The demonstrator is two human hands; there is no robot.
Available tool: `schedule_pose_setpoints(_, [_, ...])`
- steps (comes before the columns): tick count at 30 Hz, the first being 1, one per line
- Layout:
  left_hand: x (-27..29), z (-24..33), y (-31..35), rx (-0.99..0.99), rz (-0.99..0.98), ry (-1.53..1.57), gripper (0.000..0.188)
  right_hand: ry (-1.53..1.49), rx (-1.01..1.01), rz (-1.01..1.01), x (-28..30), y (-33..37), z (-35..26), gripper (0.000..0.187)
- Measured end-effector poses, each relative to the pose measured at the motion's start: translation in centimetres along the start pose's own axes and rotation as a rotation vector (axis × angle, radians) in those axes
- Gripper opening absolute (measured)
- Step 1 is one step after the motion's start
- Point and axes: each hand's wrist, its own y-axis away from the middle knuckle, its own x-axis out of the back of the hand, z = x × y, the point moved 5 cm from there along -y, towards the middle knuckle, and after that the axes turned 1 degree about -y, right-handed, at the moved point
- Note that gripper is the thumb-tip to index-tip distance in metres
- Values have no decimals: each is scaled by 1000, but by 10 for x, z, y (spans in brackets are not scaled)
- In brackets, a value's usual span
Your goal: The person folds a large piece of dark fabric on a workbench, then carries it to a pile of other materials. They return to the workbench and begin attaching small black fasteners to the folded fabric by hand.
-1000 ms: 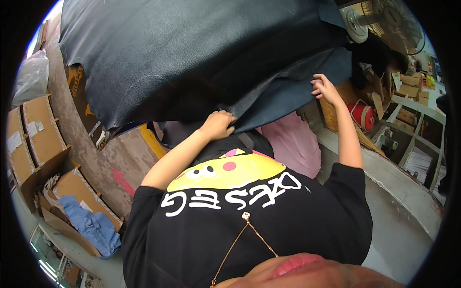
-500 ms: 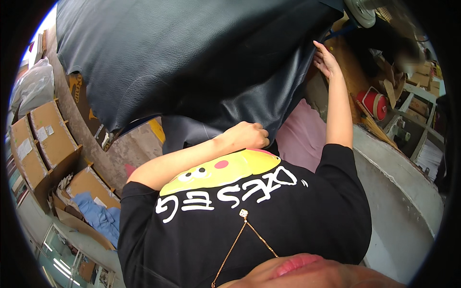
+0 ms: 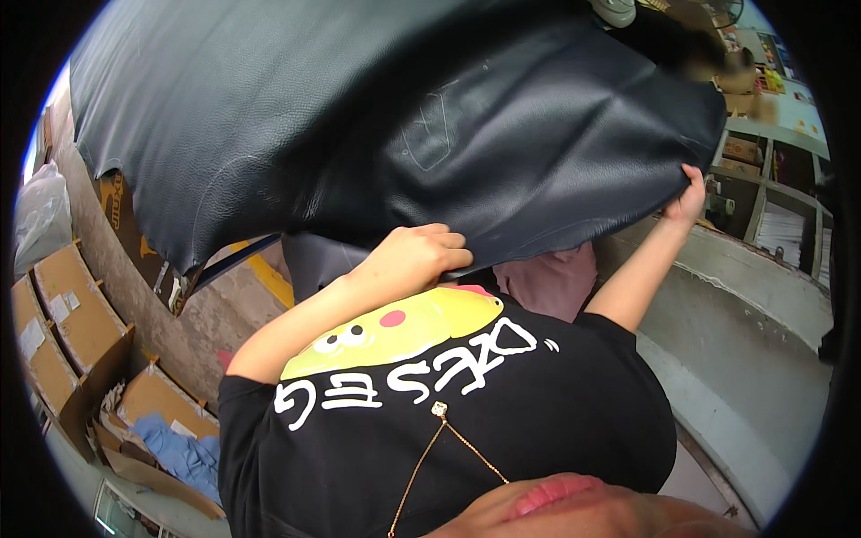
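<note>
While the left hand [image 3: 417,255] and right hand [image 3: 689,199] grip the near edge of the leather [image 3: 538,161] spanning the upper frame, blue cloth [image 3: 179,451] drapes a lower-left box [image 3: 161,479]; paper [image 3: 780,230] sits in the right-side rack [image 3: 773,186].

The black leather-like sheet [image 3: 538,134] has a fine pebbled grain toward the left and looks smoother on the right, where its folds shine softly; thin pale lines mark the surface. The T-shirt [image 3: 538,421] is matt black cloth with a flat yellow print [image 3: 439,314], and the necklace chain [image 3: 414,475] is glossy gold-coloured metal. At left, matt brown cardboard boxes [image 3: 90,314], a crinkled translucent plastic bag [image 3: 42,215] and rumpled blue cloth [image 3: 179,453]; near the sheet's edge, soft pink cloth [image 3: 547,278]; the floor [image 3: 238,309] looks rough and mottled.
</note>
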Motion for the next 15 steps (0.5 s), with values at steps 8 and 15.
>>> schedule_pose_setpoints(8, [31, -51, 98, 365, 258, -14, 41, -57, 120, -38, -38, 59, -22, 35])
schedule_pose_setpoints(15, [47, -90, 192, 701, 225, 26, 40, 38, 143, 23, -107, 59, -17, 47])
